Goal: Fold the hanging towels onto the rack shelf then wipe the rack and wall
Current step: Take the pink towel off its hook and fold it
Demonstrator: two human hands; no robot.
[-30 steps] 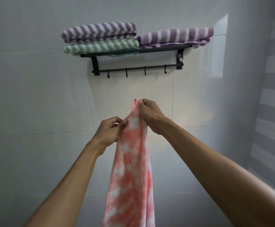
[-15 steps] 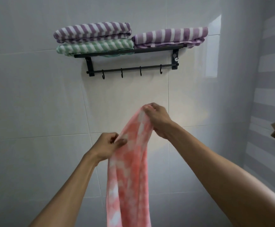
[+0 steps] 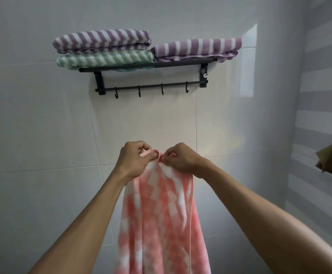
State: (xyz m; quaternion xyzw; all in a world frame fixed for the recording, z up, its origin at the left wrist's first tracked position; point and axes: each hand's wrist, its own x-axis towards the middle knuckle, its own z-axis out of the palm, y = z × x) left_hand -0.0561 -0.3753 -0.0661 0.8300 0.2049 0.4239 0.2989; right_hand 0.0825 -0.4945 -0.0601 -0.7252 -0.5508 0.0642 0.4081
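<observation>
While three folded towels (image 3: 103, 50) already sit on the rack (image 3: 147, 66) above, left hand (image 3: 135, 161) and right hand (image 3: 183, 161) pinch the pink towel (image 3: 161, 224), unfolded; wiping remains.

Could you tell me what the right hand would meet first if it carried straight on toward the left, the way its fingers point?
Probably the left hand, pinching the same pink-and-white checked towel edge beside the right hand; depth is unclear.

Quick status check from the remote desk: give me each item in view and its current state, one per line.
pink towel: unfolded, hanging from both hands, top edge bunched
left hand: grip shut on pink towel
right hand: grip shut on pink towel
upper purple towel: folded, stacked on green towel
green towel: folded, on rack shelf
right purple towel: folded, on rack shelf
rack: wall-mounted
hooks: bare
</observation>
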